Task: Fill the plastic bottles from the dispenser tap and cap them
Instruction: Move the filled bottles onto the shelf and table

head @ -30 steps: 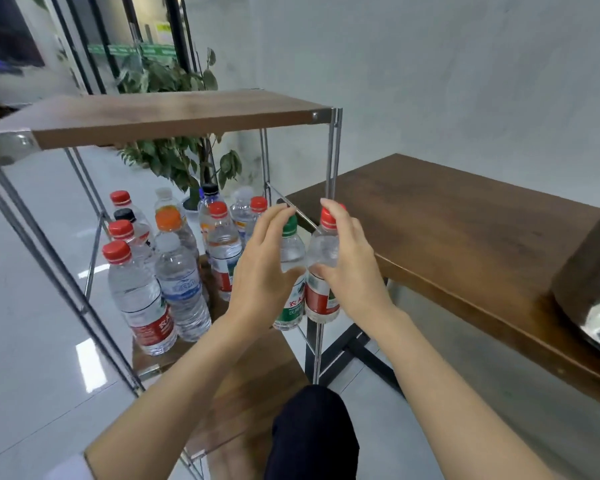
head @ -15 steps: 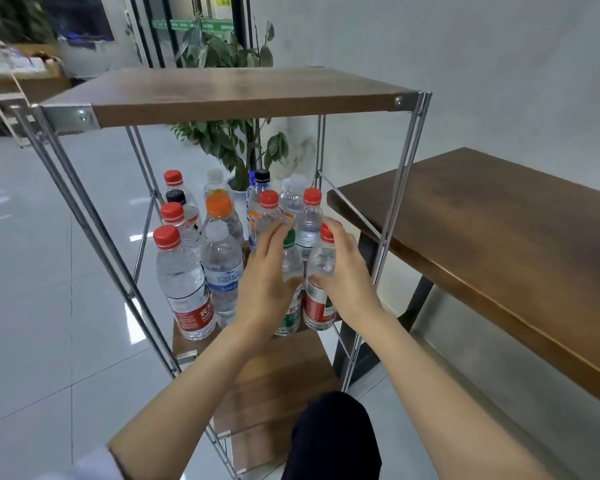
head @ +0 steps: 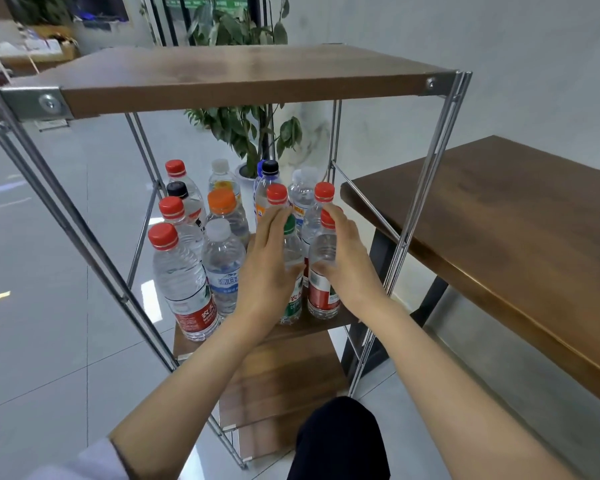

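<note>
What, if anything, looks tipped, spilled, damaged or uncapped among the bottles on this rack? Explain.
Nothing stands out. All the bottles stand upright and capped on the shelf, with no spill showing. The left hand holds the green-capped bottle, the right hand the red-capped bottle beside it.

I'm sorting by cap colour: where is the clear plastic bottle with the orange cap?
In the head view, the orange-capped clear plastic bottle stands on the wooden shelf, behind the white-capped bottle and left of the left hand.
</note>
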The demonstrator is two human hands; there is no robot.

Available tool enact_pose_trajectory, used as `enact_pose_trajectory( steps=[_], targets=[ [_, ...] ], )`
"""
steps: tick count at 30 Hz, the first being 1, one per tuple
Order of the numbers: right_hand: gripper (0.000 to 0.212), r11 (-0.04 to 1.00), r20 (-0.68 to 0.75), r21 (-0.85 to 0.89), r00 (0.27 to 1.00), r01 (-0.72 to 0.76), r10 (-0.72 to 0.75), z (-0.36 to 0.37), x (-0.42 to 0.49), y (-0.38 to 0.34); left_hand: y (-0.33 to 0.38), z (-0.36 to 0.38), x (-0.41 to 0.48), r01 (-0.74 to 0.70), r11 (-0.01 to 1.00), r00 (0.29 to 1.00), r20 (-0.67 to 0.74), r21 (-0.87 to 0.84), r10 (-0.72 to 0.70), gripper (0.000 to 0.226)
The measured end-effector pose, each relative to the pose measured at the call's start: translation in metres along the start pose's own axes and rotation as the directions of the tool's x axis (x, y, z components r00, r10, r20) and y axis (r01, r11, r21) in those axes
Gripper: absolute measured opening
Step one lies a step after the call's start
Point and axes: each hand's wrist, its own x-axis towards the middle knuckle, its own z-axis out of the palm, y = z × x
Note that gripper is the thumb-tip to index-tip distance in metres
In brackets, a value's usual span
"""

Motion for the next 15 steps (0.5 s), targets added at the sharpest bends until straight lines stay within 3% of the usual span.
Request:
enact_pose_trajectory(
  steps=[15],
  targets=[
    [0.093, 0.999, 0.011, -0.013, 0.999, 0.035, -0.035, 0.0054, 0.0106, 0.01, -0.0026, 0.0041, 0.0081, 0.018, 1.0, 1.0, -0.003, 0.008, -0.018, 0.089]
  ],
)
